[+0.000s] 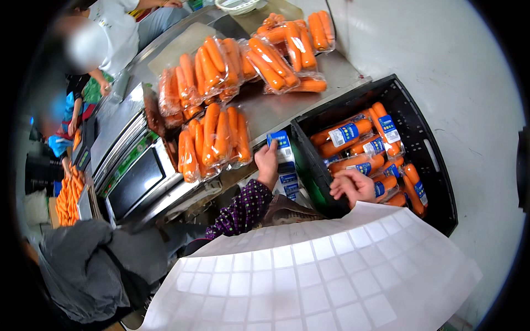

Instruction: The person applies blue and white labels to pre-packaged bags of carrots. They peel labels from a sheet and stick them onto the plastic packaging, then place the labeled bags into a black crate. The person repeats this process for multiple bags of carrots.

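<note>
My left hand (267, 161) is closed on the edge of a blue-and-white label strip (280, 144), thumb up, beside the black crate. More blue-and-white labels (289, 186) hang below it. My right hand (352, 186) is over the near side of the crate (428, 129), fingers loosely bent and apart, with nothing visible in them. Around it in the crate lie clear-wrapped carrot packs (353, 134) bearing blue-and-white labels. A big white sheet with a grid of pale squares (309, 270) spreads across the front of me and hides my right forearm.
Unlabelled wrapped carrots (212, 138) are heaped on the metal table (287, 110). To the left stand a scale (138, 179) and other equipment. Loose carrots (69, 198) lie farther left. People work at the far left; a grey-clad person (94, 265) is close by. A white wall (469, 83) bounds the right.
</note>
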A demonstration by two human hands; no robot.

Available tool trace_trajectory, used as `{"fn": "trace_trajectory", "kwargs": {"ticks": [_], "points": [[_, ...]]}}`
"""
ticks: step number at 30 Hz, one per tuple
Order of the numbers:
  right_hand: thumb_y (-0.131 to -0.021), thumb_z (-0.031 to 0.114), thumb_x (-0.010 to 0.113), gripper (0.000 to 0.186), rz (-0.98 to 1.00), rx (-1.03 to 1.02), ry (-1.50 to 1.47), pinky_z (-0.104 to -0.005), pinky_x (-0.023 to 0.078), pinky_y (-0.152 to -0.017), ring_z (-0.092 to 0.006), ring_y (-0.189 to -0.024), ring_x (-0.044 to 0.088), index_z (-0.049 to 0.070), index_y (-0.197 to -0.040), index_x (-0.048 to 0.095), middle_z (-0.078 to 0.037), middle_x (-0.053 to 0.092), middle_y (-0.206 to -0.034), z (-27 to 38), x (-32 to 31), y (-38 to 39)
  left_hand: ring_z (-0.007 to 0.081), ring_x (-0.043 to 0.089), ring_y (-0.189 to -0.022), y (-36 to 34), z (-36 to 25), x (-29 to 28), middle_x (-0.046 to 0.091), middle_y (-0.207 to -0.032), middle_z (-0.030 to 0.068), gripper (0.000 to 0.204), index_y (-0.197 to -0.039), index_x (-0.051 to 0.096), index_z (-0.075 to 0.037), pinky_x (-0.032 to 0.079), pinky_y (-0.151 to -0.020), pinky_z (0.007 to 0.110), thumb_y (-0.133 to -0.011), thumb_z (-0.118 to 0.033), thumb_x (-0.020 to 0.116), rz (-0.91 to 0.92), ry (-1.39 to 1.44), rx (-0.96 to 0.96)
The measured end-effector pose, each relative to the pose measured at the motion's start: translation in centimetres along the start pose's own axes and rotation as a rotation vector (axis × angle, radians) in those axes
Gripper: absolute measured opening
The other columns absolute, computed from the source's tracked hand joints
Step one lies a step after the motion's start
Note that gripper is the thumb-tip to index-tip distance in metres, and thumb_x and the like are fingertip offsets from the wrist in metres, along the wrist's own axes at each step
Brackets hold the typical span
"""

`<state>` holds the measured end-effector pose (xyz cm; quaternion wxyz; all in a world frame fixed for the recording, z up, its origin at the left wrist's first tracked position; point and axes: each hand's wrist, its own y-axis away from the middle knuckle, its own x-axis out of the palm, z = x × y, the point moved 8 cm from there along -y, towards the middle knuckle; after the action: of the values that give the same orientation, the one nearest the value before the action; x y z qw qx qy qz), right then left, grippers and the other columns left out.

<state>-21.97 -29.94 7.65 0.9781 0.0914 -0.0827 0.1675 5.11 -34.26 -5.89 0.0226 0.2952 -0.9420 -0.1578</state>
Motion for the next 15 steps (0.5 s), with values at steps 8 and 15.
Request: {"fn": "trace_trajectory", "kwargs": {"ticks": [8,15], "points": [[-0.093,0.011,0.059,0.023,-0.143,0.018,-0.420,-0.0278,0.053,-0.067,-0.0197,-0.081,0.065,-0.002,-0.112,0.056,-0.015,0.065,-0.092,0.6,-8.6,4.5,0.0030,0.036,-0.058,1.3,1.0,-0.1,0.046,-0.064,-0.0077,0.031,-0.071,0.059,-0.006,0.029,-0.051,0.024,-0.096,-0.025,0.059,0.077,0.207,0.031],[-0.091,0.013,0.062,0.031,-0.220,-0.060,-0.391,-0.0310,0.054,-0.072,-0.0232,-0.089,0.064,-0.002,-0.116,0.053,-0.017,0.064,-0.097,1.3,-8.8,5.8,0.0079,0.039,-0.063,-1.0,3.0,-0.9,0.049,-0.067,-0.0044,0.038,-0.075,0.061,-0.002,0.036,-0.059,0.026,-0.097,-0.032,0.055,0.008,0.218,-0.014]]}}
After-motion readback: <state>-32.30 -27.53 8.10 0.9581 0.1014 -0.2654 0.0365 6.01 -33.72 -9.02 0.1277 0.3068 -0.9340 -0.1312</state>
